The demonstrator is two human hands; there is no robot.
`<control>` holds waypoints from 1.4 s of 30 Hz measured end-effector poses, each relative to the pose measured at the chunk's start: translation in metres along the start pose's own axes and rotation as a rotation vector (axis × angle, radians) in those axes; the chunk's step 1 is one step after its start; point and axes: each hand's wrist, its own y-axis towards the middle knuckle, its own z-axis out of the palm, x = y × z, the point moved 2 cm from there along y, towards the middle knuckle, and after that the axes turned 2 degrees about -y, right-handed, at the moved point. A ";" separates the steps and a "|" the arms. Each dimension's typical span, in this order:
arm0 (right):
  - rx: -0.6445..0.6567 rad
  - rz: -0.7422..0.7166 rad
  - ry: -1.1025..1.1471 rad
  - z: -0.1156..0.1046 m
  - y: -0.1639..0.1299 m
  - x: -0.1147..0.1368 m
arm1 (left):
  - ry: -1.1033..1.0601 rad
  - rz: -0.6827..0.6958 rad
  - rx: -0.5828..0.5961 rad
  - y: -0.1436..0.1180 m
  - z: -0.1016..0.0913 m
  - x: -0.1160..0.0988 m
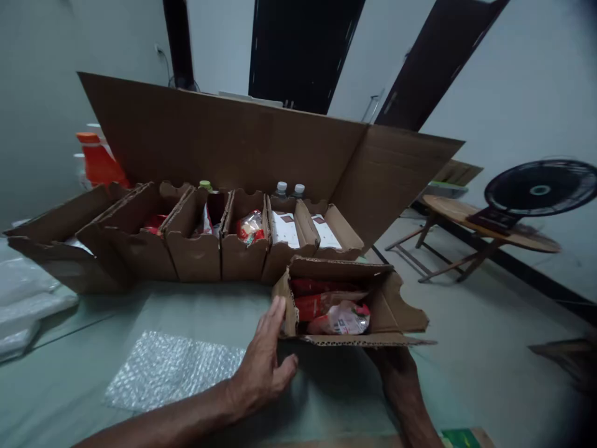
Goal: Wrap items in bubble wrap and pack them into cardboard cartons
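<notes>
An open cardboard bin (392, 305) stands out in front of the row, its opening facing me, with red packets (317, 305) and a clear-wrapped pack (345, 318) inside. My right hand (396, 367) holds the bin from below at its near right side; the fingers are hidden under it. My left hand (263, 364) lies with outstretched fingers against the bin's left end, thumb apart. To the left of that hand, a sheet of bubble wrap (172, 370) rests on the pale green table cover (186, 302).
Several cardboard bins (193, 255) line the table, some with packets or white boxes. Behind them rises a tall cardboard panel (233, 140). At left are plastic-wrapped bundles (32, 305) and an orange-capped bottle (97, 158). A fan (541, 190) stands on a wooden table (448, 208) at right.
</notes>
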 end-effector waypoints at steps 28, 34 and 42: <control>0.744 -0.889 -0.544 0.240 -0.206 0.076 | 0.785 -0.139 0.167 -0.141 -0.144 0.018; 0.615 -0.852 -0.745 0.171 -0.176 0.028 | 0.858 -0.210 0.125 -0.182 -0.206 0.031; 0.444 -0.645 -0.782 0.146 -0.134 0.044 | 1.008 -0.453 -0.155 -0.156 -0.219 0.021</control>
